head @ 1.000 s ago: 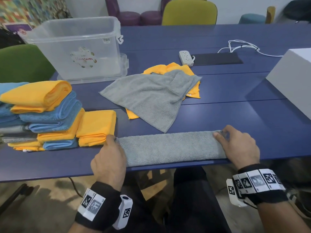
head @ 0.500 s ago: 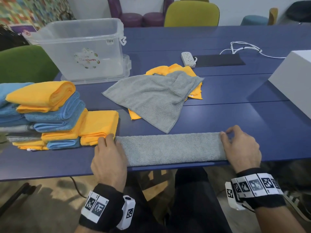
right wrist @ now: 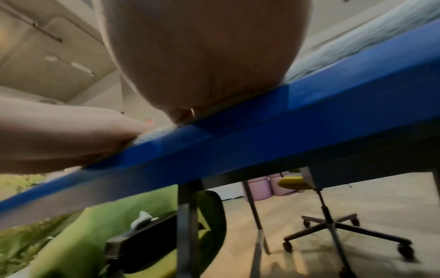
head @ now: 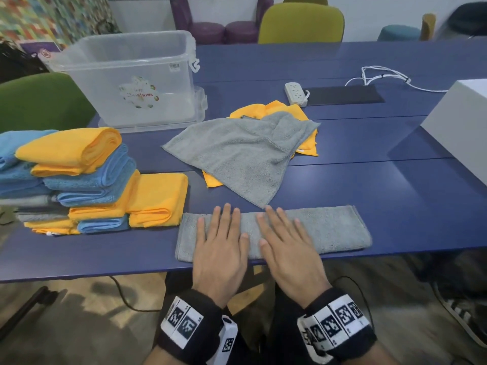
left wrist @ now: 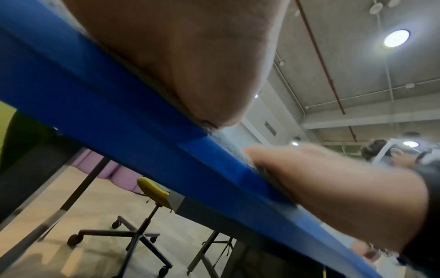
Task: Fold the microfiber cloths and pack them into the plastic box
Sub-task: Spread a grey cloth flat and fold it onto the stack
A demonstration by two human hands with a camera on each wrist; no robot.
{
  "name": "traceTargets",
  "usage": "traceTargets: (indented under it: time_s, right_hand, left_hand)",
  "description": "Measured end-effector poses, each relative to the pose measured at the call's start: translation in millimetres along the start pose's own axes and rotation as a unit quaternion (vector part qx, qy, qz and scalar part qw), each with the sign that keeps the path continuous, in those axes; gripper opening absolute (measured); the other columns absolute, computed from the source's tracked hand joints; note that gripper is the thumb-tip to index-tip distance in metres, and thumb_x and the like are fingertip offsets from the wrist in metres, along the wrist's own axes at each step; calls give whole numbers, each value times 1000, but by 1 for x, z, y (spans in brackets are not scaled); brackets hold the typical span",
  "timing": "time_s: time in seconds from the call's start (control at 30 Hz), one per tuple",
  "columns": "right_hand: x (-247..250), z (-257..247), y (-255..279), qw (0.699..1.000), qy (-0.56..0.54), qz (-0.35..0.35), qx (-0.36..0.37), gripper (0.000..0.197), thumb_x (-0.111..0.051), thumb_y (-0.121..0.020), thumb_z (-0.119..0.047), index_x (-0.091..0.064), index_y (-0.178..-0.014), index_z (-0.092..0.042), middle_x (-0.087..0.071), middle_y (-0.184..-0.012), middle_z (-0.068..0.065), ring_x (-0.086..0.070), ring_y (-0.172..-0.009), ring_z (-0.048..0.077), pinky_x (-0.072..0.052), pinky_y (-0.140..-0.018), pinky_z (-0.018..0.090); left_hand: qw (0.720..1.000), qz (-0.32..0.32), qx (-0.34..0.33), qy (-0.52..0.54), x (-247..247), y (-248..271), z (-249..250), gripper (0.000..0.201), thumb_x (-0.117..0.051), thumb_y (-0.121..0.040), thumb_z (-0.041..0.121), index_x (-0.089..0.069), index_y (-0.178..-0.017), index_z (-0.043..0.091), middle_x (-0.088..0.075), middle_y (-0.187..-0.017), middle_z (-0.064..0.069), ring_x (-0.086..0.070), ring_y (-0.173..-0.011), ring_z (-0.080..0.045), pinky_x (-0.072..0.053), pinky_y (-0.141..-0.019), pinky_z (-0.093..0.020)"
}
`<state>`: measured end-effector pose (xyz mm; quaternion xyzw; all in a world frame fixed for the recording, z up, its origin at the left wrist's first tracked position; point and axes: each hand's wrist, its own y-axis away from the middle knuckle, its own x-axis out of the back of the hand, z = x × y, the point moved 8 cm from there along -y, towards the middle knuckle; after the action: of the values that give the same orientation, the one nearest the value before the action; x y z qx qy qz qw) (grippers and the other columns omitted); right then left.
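Head view alone: flat fingers [head: 228, 219] of both hands on grey folded cloth [head: 329, 230], gripping nothing.

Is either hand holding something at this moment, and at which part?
Nothing is held. Left hand and right hand lie flat, straight fingers pressing the middle of the folded grey cloth.

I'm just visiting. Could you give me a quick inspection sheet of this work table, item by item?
Surface: blue table.
Job's things: folded grey strip at the near edge; loose grey cloth over orange cloths; folded stack; clear plastic box, nothing seen inside.
Clutter: white box, black mat.
Hands: left hand and right hand flat on the strip.
Cables: power strip, white cable.
Surroundings: chairs.
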<state>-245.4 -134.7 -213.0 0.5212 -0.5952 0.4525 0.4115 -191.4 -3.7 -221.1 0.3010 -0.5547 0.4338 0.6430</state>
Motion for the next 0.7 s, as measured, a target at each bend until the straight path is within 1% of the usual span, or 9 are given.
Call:
traceTargets:
  time_s: [0.1,0.2,0.33,0.37,0.43,0.5,0.53,0.6,0.7]
  right_hand:
    - [9,49,12,998,22,15,-52,57,-8,-106,-50,-8,-162,-37,-2,-169,-11,6,-155,8,-2,-126,38]
    - [24,102,25,991,33,40,-119,59,-10,-105,-52,-15,-161,-35,-12,-169,-8,-2,-156,11,-6,-126,37]
    - [23,121,28,989,41,14,-138,60,-6,-104,-52,-8,-162,-35,-6,-170,-10,5,-155,8,-1,-127,42]
    - [23,119,27,989,44,14,-142,60,-5,-104,-51,-9,-162,-33,-5,-170,-9,7,-156,9,2,-127,44]
    - [28,107,25,988,45,34,-146,62,-8,-105,-47,-15,-162,-25,-8,-170,-4,6,-156,14,5,-126,48]
    - [34,77,19,990,26,56,-125,62,-12,-105,-44,-19,-161,-19,-9,-170,-2,5,-157,15,4,-126,49]
    - [34,57,14,994,12,54,-99,62,-12,-105,-44,-18,-162,-19,-7,-170,-3,7,-156,14,4,-126,48]
    - [27,10,4,999,-6,29,-32,64,-6,-104,-46,-11,-162,-20,-2,-170,-6,13,-155,10,7,-125,44]
    - [12,-38,-9,999,-19,12,31,63,-9,-105,-45,-11,-162,-19,-3,-169,-5,11,-155,10,8,-125,43]
  left_hand:
    - [999,23,30,17,7,8,-20,67,-12,-107,50,-20,-163,15,-15,-171,-1,-4,-159,-17,-4,-129,-45]
    - [997,52,55,16,15,17,-37,69,-15,-107,49,-28,-161,9,-23,-169,-6,-13,-158,-19,-10,-129,-44]
    - [994,61,65,60,16,24,-49,63,-24,-107,43,-31,-160,10,-23,-169,-5,-12,-158,-18,-13,-129,-42]
    - [992,72,65,84,20,26,-51,58,-29,-108,39,-36,-158,10,-26,-168,-5,-14,-158,-18,-17,-128,-42]
    - [983,115,89,113,36,32,-55,47,-46,-107,29,-48,-148,9,-38,-161,-8,-31,-151,-23,-33,-121,-43]
    - [970,153,157,104,53,43,-63,43,-59,-100,28,-56,-138,8,-52,-142,-11,-50,-127,-31,-48,-100,-47]
    - [964,155,197,93,58,47,-68,45,-61,-98,33,-58,-134,8,-56,-130,-12,-54,-115,-32,-50,-89,-48]
    - [955,113,265,65,60,51,-78,52,-60,-94,50,-61,-124,7,-55,-112,-12,-55,-102,-35,-49,-79,-48]
    - [947,42,314,60,55,46,-87,65,-57,-90,65,-62,-115,5,-51,-108,-12,-53,-105,-36,-47,-81,-48]
